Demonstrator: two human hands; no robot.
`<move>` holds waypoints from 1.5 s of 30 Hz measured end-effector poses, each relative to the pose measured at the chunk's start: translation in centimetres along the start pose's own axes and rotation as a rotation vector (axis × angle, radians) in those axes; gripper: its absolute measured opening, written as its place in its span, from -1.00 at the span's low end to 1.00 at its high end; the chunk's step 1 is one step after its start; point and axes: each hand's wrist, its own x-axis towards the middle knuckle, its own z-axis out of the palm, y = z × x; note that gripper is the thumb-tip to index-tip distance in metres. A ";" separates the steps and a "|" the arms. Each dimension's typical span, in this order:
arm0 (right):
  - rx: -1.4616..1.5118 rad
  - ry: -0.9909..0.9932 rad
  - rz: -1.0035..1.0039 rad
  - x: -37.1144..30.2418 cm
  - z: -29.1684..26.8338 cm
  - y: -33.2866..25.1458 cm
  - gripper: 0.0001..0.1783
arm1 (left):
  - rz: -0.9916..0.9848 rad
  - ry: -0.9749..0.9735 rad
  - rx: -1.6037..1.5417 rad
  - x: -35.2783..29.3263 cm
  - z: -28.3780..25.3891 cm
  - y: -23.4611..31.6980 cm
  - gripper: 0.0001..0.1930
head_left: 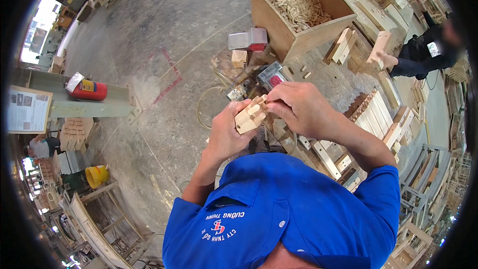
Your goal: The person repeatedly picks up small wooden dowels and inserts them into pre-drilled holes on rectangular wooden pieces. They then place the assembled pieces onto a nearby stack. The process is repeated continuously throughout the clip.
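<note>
My left hand [226,132] is wrapped around a short pale wooden block [245,122], held up in front of my chest. The block has a dark round hole near its lower end, and light wooden dowels [256,109] stick out of its face. My right hand [303,109] is closed in a pinch at the block's upper right end. Its thumb and fingertips are on a dowel there, partly hidden by the fingers.
A large plywood box [318,32] full of loose dowels stands ahead on the right. Stacked wooden strips [373,117] lie on the bench at right, where another person [423,50] holds a wooden piece. A red fire extinguisher [87,89] and yellow bucket [97,175] are at left.
</note>
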 end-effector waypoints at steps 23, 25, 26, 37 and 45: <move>0.195 0.267 0.075 -1.7 4.0 1.0 -0.86 | 0.095 0.058 0.008 -0.1 1.2 -1.4 -0.44; 0.248 0.191 0.146 -1.3 3.5 1.1 -0.81 | 0.059 0.028 0.027 0.6 0.7 -0.9 -0.38; 0.273 0.151 0.180 -1.2 3.2 1.1 -0.78 | 0.039 0.016 0.036 0.8 0.5 -0.7 -0.35; 0.902 -0.334 0.351 -1.2 9.6 4.3 -0.13 | -0.150 0.254 -1.346 4.7 0.0 -0.5 -0.49; 0.640 -0.417 0.416 -0.4 4.1 6.7 -0.37 | -0.126 -0.040 0.199 -1.7 -2.9 -1.7 -0.40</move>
